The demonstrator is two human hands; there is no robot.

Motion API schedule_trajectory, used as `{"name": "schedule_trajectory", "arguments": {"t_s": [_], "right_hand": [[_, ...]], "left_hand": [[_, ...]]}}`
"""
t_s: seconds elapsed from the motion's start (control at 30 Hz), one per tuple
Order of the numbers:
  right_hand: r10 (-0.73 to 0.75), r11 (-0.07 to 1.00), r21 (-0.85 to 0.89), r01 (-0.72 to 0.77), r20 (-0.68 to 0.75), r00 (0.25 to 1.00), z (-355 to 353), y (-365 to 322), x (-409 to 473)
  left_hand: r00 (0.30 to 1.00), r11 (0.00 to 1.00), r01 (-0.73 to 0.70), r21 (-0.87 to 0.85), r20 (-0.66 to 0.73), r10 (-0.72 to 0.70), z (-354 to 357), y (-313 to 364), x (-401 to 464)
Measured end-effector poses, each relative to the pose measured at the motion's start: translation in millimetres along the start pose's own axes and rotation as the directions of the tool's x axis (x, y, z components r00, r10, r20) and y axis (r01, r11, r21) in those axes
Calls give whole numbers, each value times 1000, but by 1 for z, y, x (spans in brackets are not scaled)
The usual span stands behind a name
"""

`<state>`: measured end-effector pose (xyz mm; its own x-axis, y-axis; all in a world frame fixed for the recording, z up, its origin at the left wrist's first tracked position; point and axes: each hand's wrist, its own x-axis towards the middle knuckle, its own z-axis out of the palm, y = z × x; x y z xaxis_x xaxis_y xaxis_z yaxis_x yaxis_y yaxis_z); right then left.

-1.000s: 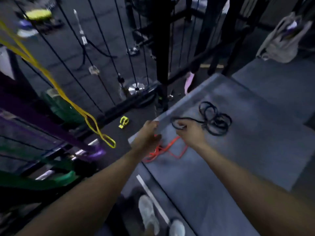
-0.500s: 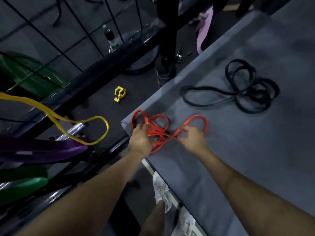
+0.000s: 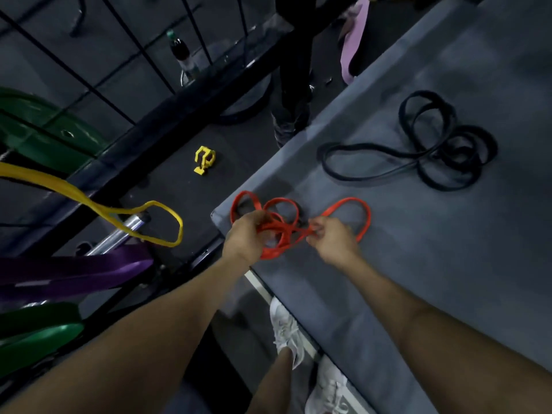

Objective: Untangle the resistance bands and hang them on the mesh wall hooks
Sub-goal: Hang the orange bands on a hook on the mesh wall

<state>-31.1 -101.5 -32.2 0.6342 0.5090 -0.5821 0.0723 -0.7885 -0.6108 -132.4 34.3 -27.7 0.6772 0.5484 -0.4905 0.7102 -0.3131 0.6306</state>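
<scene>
Nearest, two white shoes (image 3: 288, 330) stand on the floor at the near edge of the grey bench (image 3: 448, 279), between the two bare forearms. Both hands work on the red band (image 3: 298, 227), a thin flat loop in bright orange-red, knotted into several overlapping rings near the bench's left corner. The left hand (image 3: 245, 234) has its grip clenched on the tangled strands at the left of the knot; the right hand (image 3: 334, 239) pinches a strand at the middle, beside the large open loop that reaches out to the right. The tangle's long axis runs left to right along the bench edge, the free loop pointing right.

Compared with half a second ago, the hands sit closer together over the knot, the left one further onto the strands, while the loops lie much as before.

Left of the bench a yellow band (image 3: 119, 210) hangs in a drooping loop, with a purple band (image 3: 74, 270) and a green band (image 3: 35, 333) below it.

Farther up the bench the black band (image 3: 418, 150) lies untouched, coiled at its right end with one long loop stretched leftward. A small yellow clip (image 3: 204, 159) rests on the dark floor beyond the corner, before the mesh wall (image 3: 125, 55).
</scene>
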Motion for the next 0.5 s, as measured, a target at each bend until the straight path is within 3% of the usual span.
{"name": "schedule_trajectory", "arguments": {"t_s": [0.27,0.37,0.5], "right_hand": [[-260,964,-81,255,-61,964,-65,-70,-57],[-298,954,-80,290,-118,947,-100,-96,-91],[-432,902,-116,416,-195,881,-156,-135,-136]], "left_hand": [[955,959,-283,-2,-98,281,-53,91,-50],[901,911,-413,17,-138,411,-79,126,-76],[872,897,-442,7,-232,431,-117,179,-113]]}}
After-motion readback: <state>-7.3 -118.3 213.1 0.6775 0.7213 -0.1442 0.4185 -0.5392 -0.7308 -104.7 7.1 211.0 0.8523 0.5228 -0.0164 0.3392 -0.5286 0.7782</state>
